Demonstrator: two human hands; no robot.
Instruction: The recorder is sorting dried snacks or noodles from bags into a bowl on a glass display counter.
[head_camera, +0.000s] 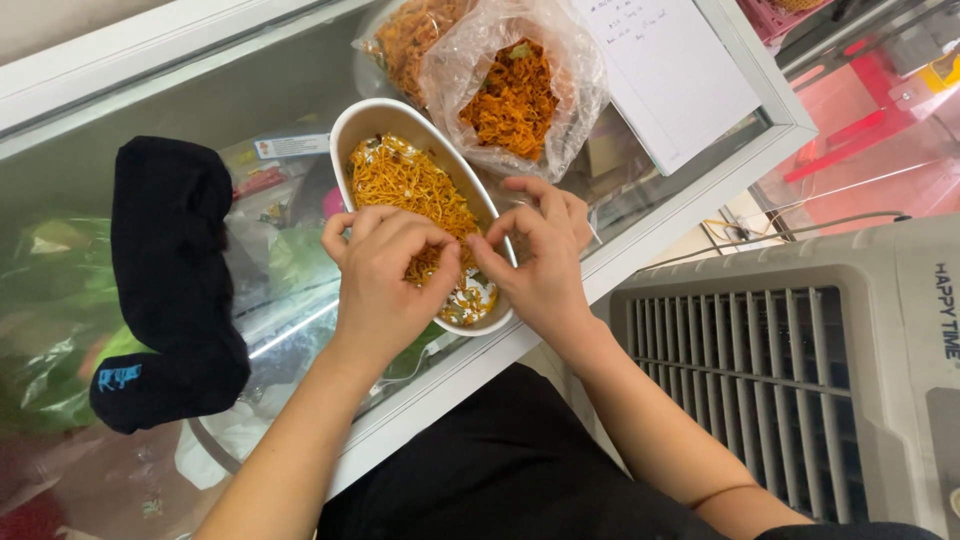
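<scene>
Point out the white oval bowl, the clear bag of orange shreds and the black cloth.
white oval bowl (352, 122): head view, bare far rim.
clear bag of orange shreds (513, 95): head view, shreds seen through the plastic.
black cloth (172, 270): head view, its middle.

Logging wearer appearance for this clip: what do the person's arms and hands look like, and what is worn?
Left hand and right hand are bare: no gloves, rings or watch visible. Both forearms are uncovered. A thin band circles the right forearm; black clothing shows below.
</scene>
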